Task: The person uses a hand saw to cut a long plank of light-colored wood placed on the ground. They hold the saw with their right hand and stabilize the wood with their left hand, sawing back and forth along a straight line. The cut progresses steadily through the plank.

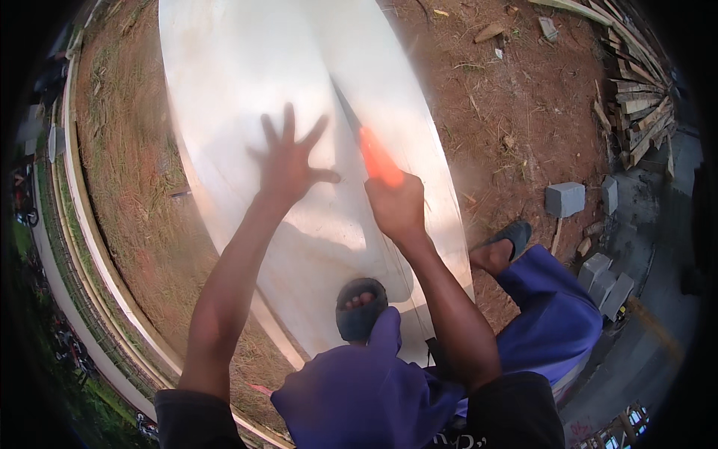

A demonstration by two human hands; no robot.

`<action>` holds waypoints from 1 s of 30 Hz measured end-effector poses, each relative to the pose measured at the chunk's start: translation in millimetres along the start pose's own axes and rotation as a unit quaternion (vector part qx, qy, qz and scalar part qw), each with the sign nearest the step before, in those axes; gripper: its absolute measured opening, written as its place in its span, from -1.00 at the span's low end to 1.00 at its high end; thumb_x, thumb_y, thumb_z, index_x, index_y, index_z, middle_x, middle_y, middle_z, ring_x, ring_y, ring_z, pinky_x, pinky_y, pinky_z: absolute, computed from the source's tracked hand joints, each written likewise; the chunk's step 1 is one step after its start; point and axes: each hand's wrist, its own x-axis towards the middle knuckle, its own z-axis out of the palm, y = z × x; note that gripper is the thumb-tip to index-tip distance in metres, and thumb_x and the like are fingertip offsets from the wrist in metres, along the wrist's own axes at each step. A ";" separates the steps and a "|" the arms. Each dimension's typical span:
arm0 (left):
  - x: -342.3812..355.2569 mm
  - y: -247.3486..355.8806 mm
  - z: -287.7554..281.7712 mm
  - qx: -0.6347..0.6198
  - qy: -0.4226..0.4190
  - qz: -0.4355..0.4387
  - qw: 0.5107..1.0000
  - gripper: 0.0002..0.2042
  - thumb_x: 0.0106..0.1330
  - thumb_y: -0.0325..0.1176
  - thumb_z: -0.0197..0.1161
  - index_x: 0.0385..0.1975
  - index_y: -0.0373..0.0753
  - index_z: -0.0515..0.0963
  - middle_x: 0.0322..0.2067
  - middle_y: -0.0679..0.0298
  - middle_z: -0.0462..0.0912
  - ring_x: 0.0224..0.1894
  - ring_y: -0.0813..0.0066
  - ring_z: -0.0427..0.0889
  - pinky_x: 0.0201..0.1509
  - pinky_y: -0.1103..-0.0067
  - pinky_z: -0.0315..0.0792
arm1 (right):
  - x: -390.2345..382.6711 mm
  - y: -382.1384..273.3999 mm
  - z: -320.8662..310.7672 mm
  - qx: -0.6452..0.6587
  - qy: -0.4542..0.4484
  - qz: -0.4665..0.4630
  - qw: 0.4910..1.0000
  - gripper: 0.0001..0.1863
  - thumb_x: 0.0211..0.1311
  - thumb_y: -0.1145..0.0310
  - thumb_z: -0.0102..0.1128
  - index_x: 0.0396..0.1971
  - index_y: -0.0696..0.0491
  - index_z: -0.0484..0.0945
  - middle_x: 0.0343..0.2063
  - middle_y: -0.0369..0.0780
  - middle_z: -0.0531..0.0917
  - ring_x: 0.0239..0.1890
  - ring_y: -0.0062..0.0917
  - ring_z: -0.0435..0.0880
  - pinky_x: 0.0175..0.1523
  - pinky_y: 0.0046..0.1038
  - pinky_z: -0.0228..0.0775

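A long pale sheet of board [247,67], probably plywood, stretches away in front of me. My left hand [290,165] is open with its fingers spread, on or just above the board. My right hand [398,206] is closed round the orange handle of a handsaw [380,159]. Its narrow dark blade points away from me along the board; I cannot tell how deep it sits. Thin dark lines run on the sheet near my right wrist. One foot in a dark sandal [360,308] rests on the near part of the board.
My other sandalled foot [516,238] is to the right, off the sheet. Grey blocks [565,200] lie on the reddish soil beyond it. A pile of timber offcuts [643,112] stands at the far right. Dry grass [123,150] and a long pale rail [105,262] border the left.
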 end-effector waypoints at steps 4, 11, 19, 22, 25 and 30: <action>-0.5 -5.9 9.2 -0.014 0.015 0.011 1.000 0.15 -0.25 0.39 0.52 0.51 0.46 0.14 0.61 0.07 -0.29 0.58 -0.38 -0.39 0.26 -0.63 -0.15 | 8.9 -17.0 1.2 -0.041 -0.012 0.019 0.999 -0.75 0.19 0.37 0.26 -0.51 0.27 0.52 -0.73 -0.21 0.47 -0.61 -0.65 0.36 -0.45 -0.36 0.26; -6.5 -16.6 12.4 0.004 0.026 -0.002 1.000 0.16 -0.27 0.40 0.52 0.51 0.44 0.15 0.61 0.08 -0.29 0.58 -0.36 -0.40 0.28 -0.62 -0.15 | -167.4 17.8 -70.3 0.020 -0.030 0.004 0.999 -0.93 0.21 0.62 0.22 -0.42 0.33 0.60 -0.68 -0.31 0.54 -0.55 -0.77 0.49 -0.43 -0.57 0.37; 3.6 -7.3 5.1 -0.002 0.036 0.013 0.999 0.15 -0.25 0.41 0.51 0.52 0.44 0.15 0.61 0.07 -0.28 0.58 -0.38 -0.39 0.28 -0.61 -0.12 | 5.4 -7.7 6.3 0.006 0.004 0.015 1.000 -0.77 0.20 0.42 0.25 -0.54 0.24 0.48 -0.72 -0.32 0.44 -0.59 -0.70 0.33 -0.48 -0.41 0.22; -0.6 -14.9 1.7 0.008 0.027 0.008 1.000 0.15 -0.24 0.42 0.50 0.52 0.44 0.14 0.61 0.07 -0.27 0.58 -0.39 -0.37 0.28 -0.61 -0.11 | -65.5 19.7 -17.9 0.036 -0.009 -0.001 0.999 -0.80 0.22 0.46 0.24 -0.54 0.24 0.51 -0.71 -0.31 0.45 -0.59 -0.73 0.35 -0.48 -0.45 0.25; -6.4 -19.8 6.3 0.016 0.028 -0.001 0.999 0.15 -0.24 0.41 0.50 0.52 0.44 0.14 0.61 0.07 -0.26 0.58 -0.39 -0.37 0.28 -0.61 -0.11 | -165.5 15.4 -61.8 0.031 -0.015 0.030 0.999 -0.93 0.19 0.61 0.21 -0.45 0.31 0.58 -0.69 -0.35 0.48 -0.54 -0.79 0.42 -0.44 -0.57 0.31; -4.1 -9.6 9.6 0.018 0.005 -0.004 1.000 0.14 -0.22 0.40 0.51 0.52 0.44 0.15 0.61 0.04 -0.28 0.58 -0.39 -0.37 0.26 -0.62 -0.11 | -80.7 37.1 -21.9 0.036 -0.023 0.038 0.998 -0.87 0.22 0.53 0.23 -0.49 0.26 0.55 -0.69 -0.32 0.49 -0.57 -0.75 0.38 -0.47 -0.50 0.27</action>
